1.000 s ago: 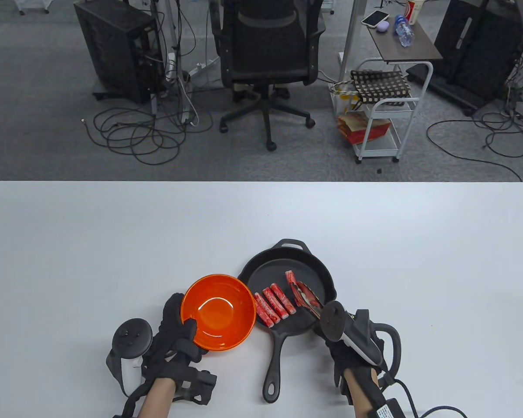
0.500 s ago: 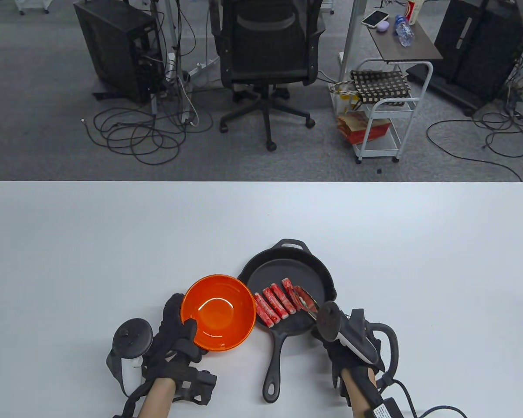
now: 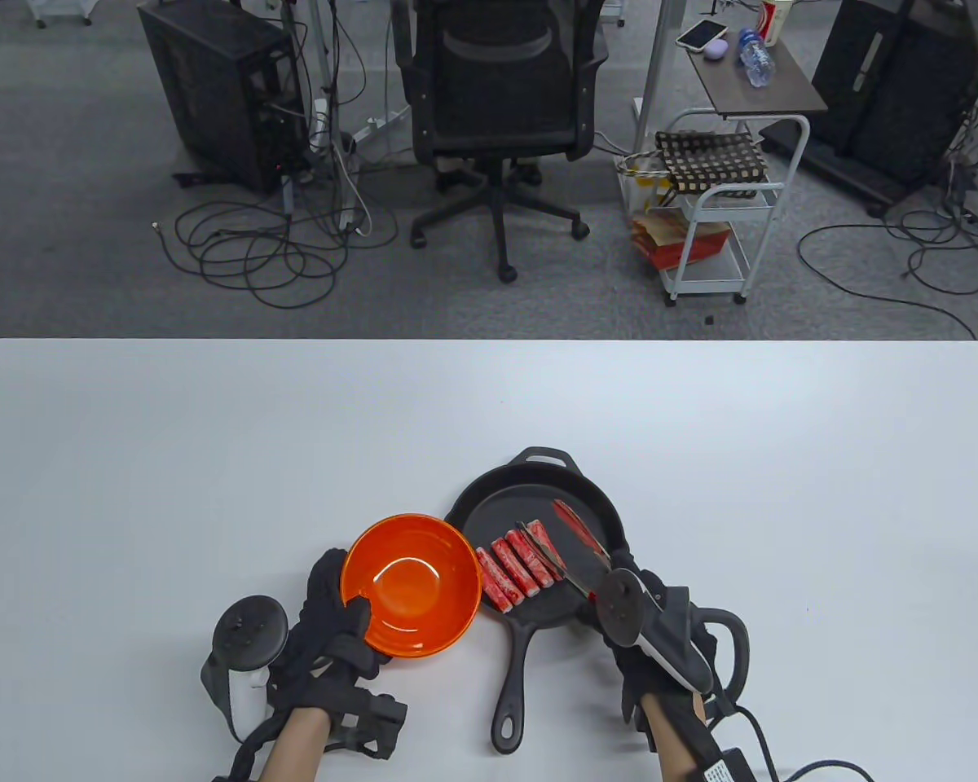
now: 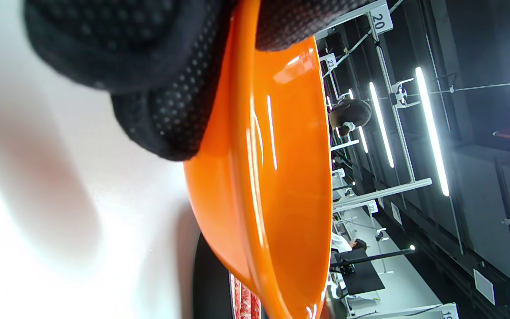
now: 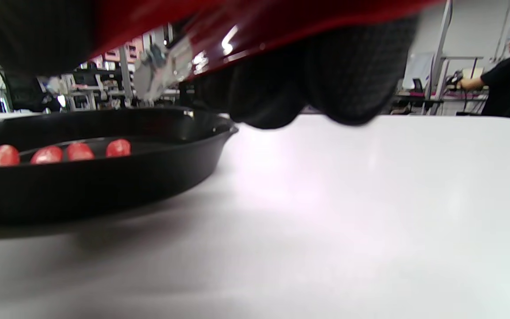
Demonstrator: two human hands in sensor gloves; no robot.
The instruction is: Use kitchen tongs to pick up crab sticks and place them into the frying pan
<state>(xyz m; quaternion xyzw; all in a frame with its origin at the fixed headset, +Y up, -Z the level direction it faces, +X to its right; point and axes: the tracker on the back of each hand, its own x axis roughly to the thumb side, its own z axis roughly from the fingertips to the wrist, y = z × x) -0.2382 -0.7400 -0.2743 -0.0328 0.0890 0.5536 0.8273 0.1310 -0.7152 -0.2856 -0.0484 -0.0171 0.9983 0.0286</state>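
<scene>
A black frying pan (image 3: 595, 509) sits near the table's front, its handle pointing toward me. Several red crab sticks (image 3: 517, 564) lie side by side in its left half, and the right wrist view shows them (image 5: 47, 154) inside the pan (image 5: 104, 181). My right hand (image 3: 626, 574) grips the red kitchen tongs (image 3: 577, 529) over the pan. The tongs' arms are spread, with nothing between them. My left hand (image 3: 338, 599) holds the empty orange bowl (image 3: 411, 582) by its near rim, thumb inside. The left wrist view shows the bowl (image 4: 281, 177) tilted off the table under my fingers (image 4: 162, 93).
The white table (image 3: 212, 456) stretches wide to the left, right and far side of the pan. Behind it are an office chair (image 3: 501, 90), floor cables and a small white cart (image 3: 721, 204). A person sits in the background of the right wrist view.
The tongs carried the last crab stick left to the end of the row, then opened and let it go. The left hand and bowl stayed put.
</scene>
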